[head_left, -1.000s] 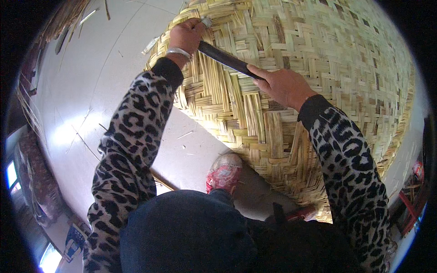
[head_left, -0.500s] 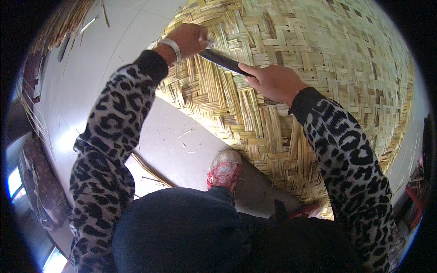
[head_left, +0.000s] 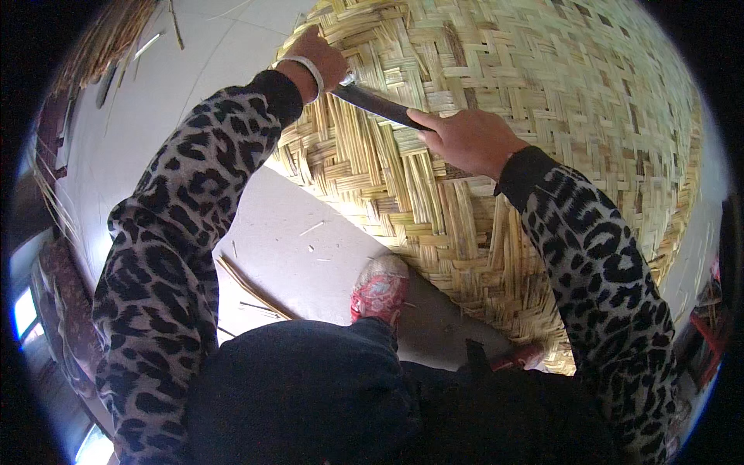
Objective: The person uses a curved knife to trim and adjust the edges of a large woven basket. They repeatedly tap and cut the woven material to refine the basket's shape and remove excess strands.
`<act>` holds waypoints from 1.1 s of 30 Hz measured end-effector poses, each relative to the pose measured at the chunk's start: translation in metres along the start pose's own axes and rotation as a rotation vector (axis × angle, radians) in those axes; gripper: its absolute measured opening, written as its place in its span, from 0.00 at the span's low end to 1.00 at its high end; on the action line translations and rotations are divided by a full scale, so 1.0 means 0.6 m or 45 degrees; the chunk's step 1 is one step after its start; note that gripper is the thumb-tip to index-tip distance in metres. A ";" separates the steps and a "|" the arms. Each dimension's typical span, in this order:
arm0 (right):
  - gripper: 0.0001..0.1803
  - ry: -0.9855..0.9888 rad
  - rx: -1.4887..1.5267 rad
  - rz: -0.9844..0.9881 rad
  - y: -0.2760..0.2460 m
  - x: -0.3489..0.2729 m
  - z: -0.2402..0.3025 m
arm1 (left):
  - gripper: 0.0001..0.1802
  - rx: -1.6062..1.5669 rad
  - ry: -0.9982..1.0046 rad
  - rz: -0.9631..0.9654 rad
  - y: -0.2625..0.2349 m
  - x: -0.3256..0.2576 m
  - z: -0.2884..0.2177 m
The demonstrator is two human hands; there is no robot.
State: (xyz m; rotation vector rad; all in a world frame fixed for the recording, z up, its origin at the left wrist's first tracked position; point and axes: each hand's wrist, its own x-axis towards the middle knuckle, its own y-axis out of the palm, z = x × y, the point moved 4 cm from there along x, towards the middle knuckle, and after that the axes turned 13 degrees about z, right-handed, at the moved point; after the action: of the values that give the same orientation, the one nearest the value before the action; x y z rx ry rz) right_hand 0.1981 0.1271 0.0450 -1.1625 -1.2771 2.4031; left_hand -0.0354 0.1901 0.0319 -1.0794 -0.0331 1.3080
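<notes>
A large woven mat [head_left: 542, 116] of pale yellow-green split strips spreads over the floor ahead of me and to the right. My right hand [head_left: 471, 141] is closed around one end of a dark, flat, knife-like tool [head_left: 380, 106], which lies slanted just over the mat. The tool's far end reaches my left hand [head_left: 324, 62], where a small shiny bit shows. That left hand is closed at the mat's left edge, and its fingers mostly face away, so what they hold is hidden. Long loose strip ends [head_left: 364, 151] run below the tool.
A bundle of thin dry stalks [head_left: 116, 35] lies at the far left. Loose cane pieces [head_left: 252, 288] and scraps are on the pale floor [head_left: 287, 221]. My foot in a red patterned shoe [head_left: 380, 287] stands by the mat's near edge. Red items [head_left: 709, 341] sit at the right rim.
My left hand has turned at the wrist and shifted slightly, with its elbow swung outward to the left. The right hand and the tool have barely moved.
</notes>
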 end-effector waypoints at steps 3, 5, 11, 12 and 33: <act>0.24 0.013 -0.023 -0.014 0.006 0.005 -0.006 | 0.06 -0.146 -0.046 -0.042 0.016 -0.010 -0.012; 0.25 0.014 -0.019 -0.011 0.010 0.009 -0.010 | 0.06 -0.263 -0.055 -0.063 0.029 -0.019 -0.016; 0.26 -0.006 0.042 0.058 0.026 0.019 -0.027 | 0.13 -1.029 -0.103 0.103 0.072 -0.007 -0.030; 0.26 -0.009 0.035 0.048 0.030 0.021 -0.027 | 0.21 -1.129 -0.095 0.032 0.077 -0.012 -0.032; 0.26 0.011 0.013 0.009 0.035 0.017 -0.013 | 0.23 -1.215 0.040 -0.093 0.005 -0.059 -0.093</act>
State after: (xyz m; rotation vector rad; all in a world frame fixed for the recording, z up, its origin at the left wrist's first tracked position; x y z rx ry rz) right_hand 0.2007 0.1244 0.0207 -1.1748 -1.2595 2.4041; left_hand -0.0174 0.1280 0.0182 -1.8706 -0.7254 1.2113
